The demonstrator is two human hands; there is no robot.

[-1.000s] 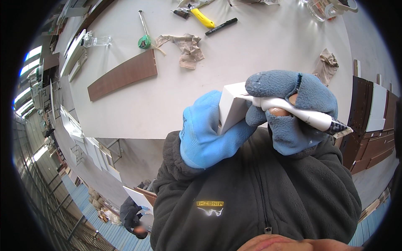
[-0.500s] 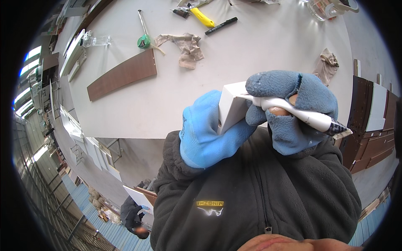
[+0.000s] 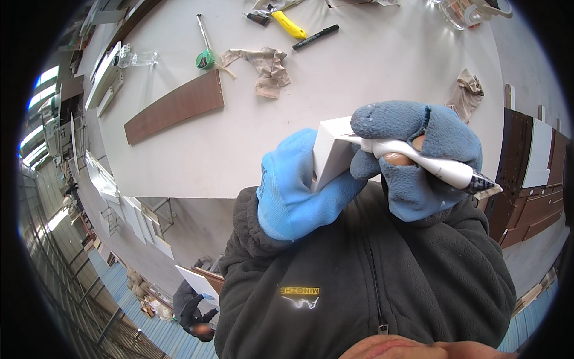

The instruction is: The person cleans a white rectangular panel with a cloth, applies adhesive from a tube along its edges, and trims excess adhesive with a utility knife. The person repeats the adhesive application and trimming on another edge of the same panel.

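Note:
My left hand (image 3: 299, 191), in a bright blue glove, is closed around a white block-like piece (image 3: 332, 154) with flat faces and a small hole. In a grey-blue glove with bare fingertips showing, my right hand (image 3: 418, 152) grips a white squeeze tube (image 3: 439, 167). The tube's narrow nozzle (image 3: 354, 140) meets the edge of the white piece, and its crimped dark end points to the lower right. Both hands are close together in front of my chest, over the near edge of the table (image 3: 179, 173).
On the table lie a brown curved board (image 3: 174, 107), a green tape measure (image 3: 205, 58), crumpled cloths (image 3: 270, 70), a yellow utility knife (image 3: 288, 25) and a black marker (image 3: 315, 37). A clear jug (image 3: 463, 15) stands far right. Brown panels (image 3: 526, 173) stack beyond; another person (image 3: 194, 311) works lower left.
My hands, the tube and the white piece stay almost still. In the background, the other person has shifted slightly.

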